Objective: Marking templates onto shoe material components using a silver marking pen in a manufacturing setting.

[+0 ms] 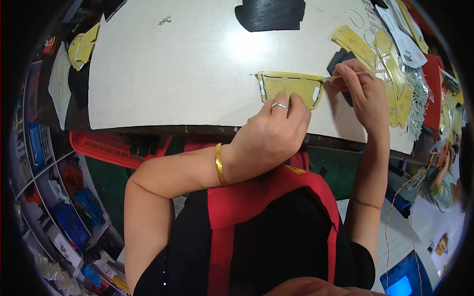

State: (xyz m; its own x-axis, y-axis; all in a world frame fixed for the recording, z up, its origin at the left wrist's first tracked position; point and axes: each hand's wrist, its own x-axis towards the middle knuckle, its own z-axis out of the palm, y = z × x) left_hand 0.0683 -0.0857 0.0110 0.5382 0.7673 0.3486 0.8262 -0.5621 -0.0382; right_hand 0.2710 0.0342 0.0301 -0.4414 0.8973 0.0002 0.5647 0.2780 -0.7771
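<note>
A translucent yellow template (282, 86) with dark edge lines and two small white patches lies flat near the front edge of the white tabletop (173, 84). My left hand (271, 126), with a ring on one finger, presses its bunched fingertips on the template's lower middle and holds it down. Pinched in my right hand (363, 93) is a thin whitish pen-like stick (371, 72). Its tip points left and meets the template's upper right corner. A dark piece (340, 59) lies partly hidden behind my right hand.
Other yellow templates (358, 47) are heaped at the right beside tangled pale string (418, 101) and a red box (432, 89). A black sheet piece (270, 15) lies at the far side. More yellow templates (84, 47) sit at the left; a red basket (108, 148) is below the table edge.
</note>
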